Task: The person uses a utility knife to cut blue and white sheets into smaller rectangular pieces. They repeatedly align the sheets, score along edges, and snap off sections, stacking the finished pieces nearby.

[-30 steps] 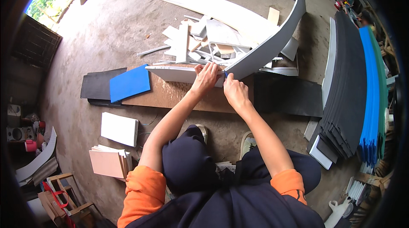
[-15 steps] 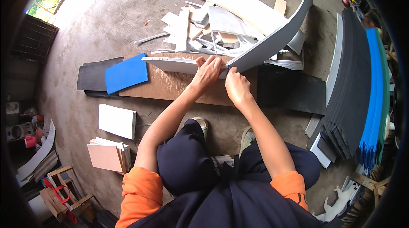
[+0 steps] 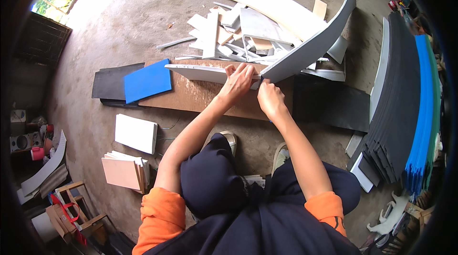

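Observation:
A grey-white foam sheet [image 3: 312, 40] stands on edge over a brown board [image 3: 191, 97]. It parts at a seam between my hands; its right length bends up and away, its left length [image 3: 200, 72] leans low over the board. My left hand [image 3: 239, 82] pinches the top edge of the left length just beside the seam. At the seam my right hand [image 3: 272, 98] is closed around a slim blue-handled knife [image 3: 262, 79]. Only bits of the knife show; its blade is hidden.
Foam offcuts [image 3: 210, 33] lie piled beyond the board. A blue sheet [image 3: 149, 81] overlaps black sheets [image 3: 107, 83] at left. White [image 3: 136, 133] and pinkish [image 3: 121, 171] stacks stand near my left arm. Tall black sheets [image 3: 389, 102] are on the right, a white cat [image 3: 389, 217] below them.
My right hand has drawn slightly toward me at the seam, with the knife in it. My left hand keeps its pinch on the sheet. The whole view has shifted a little.

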Demonstrator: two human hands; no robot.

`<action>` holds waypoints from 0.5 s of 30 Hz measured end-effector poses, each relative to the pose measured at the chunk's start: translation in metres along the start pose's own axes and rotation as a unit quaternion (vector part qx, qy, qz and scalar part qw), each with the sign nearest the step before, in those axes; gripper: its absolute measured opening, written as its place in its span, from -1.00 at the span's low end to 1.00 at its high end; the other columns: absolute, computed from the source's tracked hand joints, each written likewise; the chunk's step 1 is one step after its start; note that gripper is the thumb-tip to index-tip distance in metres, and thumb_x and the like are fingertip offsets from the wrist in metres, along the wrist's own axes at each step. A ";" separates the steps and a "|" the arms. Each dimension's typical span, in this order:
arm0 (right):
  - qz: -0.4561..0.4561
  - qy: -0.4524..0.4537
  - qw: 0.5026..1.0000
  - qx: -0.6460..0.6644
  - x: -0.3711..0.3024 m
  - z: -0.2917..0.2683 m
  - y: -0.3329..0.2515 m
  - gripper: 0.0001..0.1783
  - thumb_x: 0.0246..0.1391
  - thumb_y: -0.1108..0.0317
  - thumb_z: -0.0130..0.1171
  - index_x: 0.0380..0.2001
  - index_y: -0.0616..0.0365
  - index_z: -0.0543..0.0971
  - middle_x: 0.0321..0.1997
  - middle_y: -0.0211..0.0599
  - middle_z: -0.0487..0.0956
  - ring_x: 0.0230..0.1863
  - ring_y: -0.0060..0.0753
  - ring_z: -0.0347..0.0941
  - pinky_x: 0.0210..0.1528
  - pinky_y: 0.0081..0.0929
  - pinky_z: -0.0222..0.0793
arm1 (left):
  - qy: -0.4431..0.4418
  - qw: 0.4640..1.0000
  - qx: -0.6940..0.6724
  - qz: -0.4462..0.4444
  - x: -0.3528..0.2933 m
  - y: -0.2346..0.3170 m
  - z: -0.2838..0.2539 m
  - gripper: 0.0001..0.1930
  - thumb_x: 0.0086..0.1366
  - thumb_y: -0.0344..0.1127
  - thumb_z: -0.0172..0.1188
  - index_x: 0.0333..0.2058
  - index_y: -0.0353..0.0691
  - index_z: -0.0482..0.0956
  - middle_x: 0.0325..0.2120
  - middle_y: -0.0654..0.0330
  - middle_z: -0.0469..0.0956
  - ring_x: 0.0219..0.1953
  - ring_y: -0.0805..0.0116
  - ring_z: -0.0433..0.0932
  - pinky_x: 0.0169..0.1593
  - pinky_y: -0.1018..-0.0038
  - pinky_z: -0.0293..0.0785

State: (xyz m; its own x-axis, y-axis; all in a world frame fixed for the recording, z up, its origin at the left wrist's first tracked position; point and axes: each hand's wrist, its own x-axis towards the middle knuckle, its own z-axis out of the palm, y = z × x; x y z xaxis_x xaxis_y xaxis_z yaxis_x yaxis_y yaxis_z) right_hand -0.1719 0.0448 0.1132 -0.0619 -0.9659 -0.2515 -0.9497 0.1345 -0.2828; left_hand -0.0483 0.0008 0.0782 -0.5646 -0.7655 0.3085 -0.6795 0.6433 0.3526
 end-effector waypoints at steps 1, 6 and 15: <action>-0.002 0.000 1.000 0.011 0.001 0.002 0.001 -0.82 0.01 0.47 -0.15 -0.36 0.40 0.36 -0.44 0.14 0.53 -0.32 0.04 0.50 -0.33 -0.20 0.47 | 0.002 1.000 -0.012 -0.003 0.000 0.000 0.001 -0.78 0.01 -0.42 0.07 -0.29 -0.16 0.38 -0.38 0.25 0.37 -0.15 0.31 0.34 -0.09 0.17 0.01; -0.002 -0.004 0.999 0.031 -0.005 0.008 0.006 -0.78 0.04 0.42 -0.21 -0.36 0.41 0.34 -0.44 0.22 0.50 -0.31 0.15 0.47 -0.27 -0.08 0.42 | 0.020 0.999 -0.043 -0.008 0.002 -0.005 -0.002 -0.73 0.00 -0.39 0.11 -0.25 -0.15 0.39 -0.37 0.27 0.38 -0.15 0.30 0.36 -0.09 0.22 0.03; 0.043 -0.012 0.997 0.055 0.008 0.044 0.017 -0.81 0.06 0.38 -0.15 -0.34 0.29 0.37 -0.34 0.12 0.53 -0.23 0.00 0.49 -0.22 -0.17 0.42 | 0.045 0.996 -0.072 0.037 0.002 -0.001 -0.013 -0.72 -0.04 -0.42 0.13 -0.26 -0.10 0.47 -0.40 0.24 0.39 -0.21 0.26 0.37 -0.16 0.32 0.11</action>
State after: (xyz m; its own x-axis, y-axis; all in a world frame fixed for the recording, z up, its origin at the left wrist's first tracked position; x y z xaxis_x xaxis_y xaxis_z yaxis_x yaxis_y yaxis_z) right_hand -0.1748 0.0489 0.0656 -0.1334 -0.9445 -0.3002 -0.9015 0.2415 -0.3591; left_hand -0.0432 -0.0011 0.0897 -0.5630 -0.7155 0.4137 -0.5589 0.6983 0.4472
